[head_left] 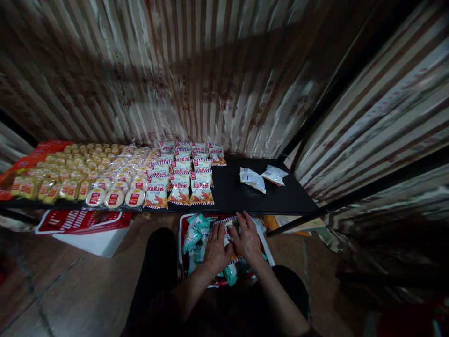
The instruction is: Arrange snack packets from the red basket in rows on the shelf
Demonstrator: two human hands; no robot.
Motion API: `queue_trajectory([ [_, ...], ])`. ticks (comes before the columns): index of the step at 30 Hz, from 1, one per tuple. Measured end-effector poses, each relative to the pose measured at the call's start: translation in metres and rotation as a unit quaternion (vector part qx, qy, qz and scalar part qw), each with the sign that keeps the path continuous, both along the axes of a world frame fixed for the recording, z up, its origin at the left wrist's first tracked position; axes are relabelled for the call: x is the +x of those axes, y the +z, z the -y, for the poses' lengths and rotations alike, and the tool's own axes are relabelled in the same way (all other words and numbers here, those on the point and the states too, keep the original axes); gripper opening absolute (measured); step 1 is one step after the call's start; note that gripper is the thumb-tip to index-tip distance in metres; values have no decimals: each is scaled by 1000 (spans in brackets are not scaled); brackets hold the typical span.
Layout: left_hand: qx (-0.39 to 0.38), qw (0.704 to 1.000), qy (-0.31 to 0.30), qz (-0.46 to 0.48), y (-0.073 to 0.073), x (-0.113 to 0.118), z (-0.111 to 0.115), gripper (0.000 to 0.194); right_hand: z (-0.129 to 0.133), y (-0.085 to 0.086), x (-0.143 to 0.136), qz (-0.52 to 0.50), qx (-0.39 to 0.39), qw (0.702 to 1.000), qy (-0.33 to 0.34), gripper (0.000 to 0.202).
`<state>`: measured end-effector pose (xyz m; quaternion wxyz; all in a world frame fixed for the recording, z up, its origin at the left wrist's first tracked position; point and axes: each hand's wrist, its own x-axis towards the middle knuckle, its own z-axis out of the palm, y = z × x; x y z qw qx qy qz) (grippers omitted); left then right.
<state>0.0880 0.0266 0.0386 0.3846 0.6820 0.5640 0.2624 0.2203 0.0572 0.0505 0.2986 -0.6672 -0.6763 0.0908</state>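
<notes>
Both my hands are down in a red and white basket (181,241) between my knees. It holds several teal and white packets (192,238). My left hand (216,252) lies over the packets, its thumb toward the other hand and its fingers stretched forward. My right hand (248,241) is beside it, fingers spread, near the basket's far rim. Between and under the hands shows part of a snack bag with a striped edge; neither hand is visibly closed on it. On the black shelf (228,192) ahead, several red and white snack bags (180,188) stand in rows.
Two bags (252,179) lie face down on the shelf's right part. Round white packaged cakes (114,197) and yellow packaged cakes (52,189) fill its left. Under it are a red basket (84,222) and a white box (96,241). Dark frame bars and striped curtains enclose the shelf.
</notes>
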Motion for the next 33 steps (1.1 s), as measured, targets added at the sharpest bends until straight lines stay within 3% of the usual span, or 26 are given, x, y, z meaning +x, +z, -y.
queue_trajectory([
  [5,-4,1000,20,14,-2,-1,3,66,8,-5,-1,10,-94,995,25,54],
  [11,-2,998,21,51,1,-2,3,68,5,5,-1,-66,-148,986,27,71],
  [22,52,994,29,92,3,-3,6,68,10,20,-4,-151,-142,978,33,72],
  [27,36,992,53,105,6,-7,6,62,11,17,-6,-201,-135,969,39,70],
  [33,53,989,81,114,14,-4,9,54,6,7,-8,-227,-82,970,-14,65],
])
